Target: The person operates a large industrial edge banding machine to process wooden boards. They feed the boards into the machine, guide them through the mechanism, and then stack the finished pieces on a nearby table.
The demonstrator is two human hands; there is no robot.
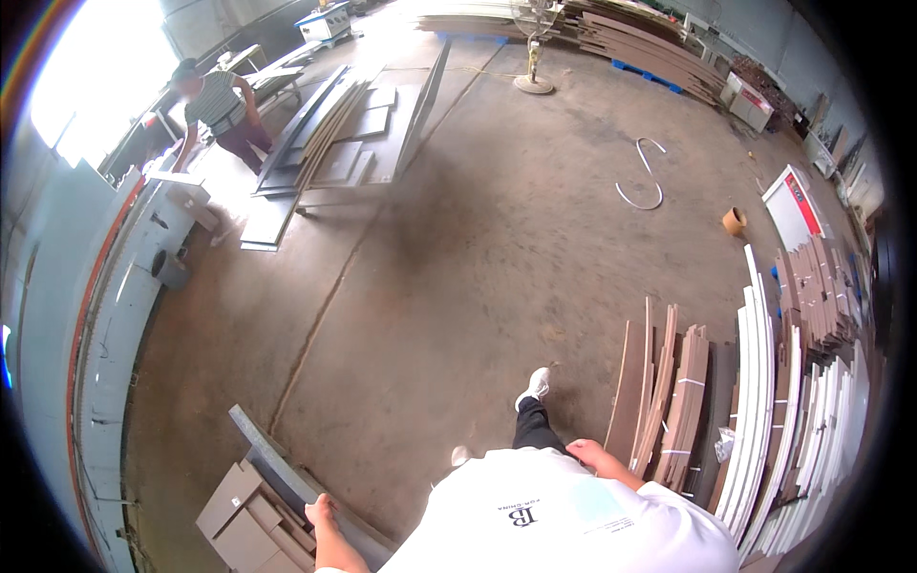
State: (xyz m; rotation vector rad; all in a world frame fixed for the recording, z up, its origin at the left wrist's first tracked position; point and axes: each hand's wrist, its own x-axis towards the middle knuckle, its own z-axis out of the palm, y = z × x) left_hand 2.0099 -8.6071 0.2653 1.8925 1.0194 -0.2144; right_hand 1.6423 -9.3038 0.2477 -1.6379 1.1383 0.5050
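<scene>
My left hand [322,509] hangs at the lower left with its fingers loosely curled. Nothing shows in it. Just beside it in the picture runs a long grey board [272,463], along a stack of flat brown panels [250,516]; whether the hand touches the board I cannot tell. My right hand [586,453] is low by my dark-trousered leg, fingers loosely extended and holding nothing visible. To its right stand bundled brown strips [684,406]. One white shoe [538,384] is stretched out ahead of me on the concrete floor.
White strips [755,392] stand at the right. Ahead lie a curved white strip [642,181] and a brown roll [734,222]. A table of panels [387,143] is far left, with another person [222,110] next to it. A grey bin [170,269] stands by the long machine [119,315].
</scene>
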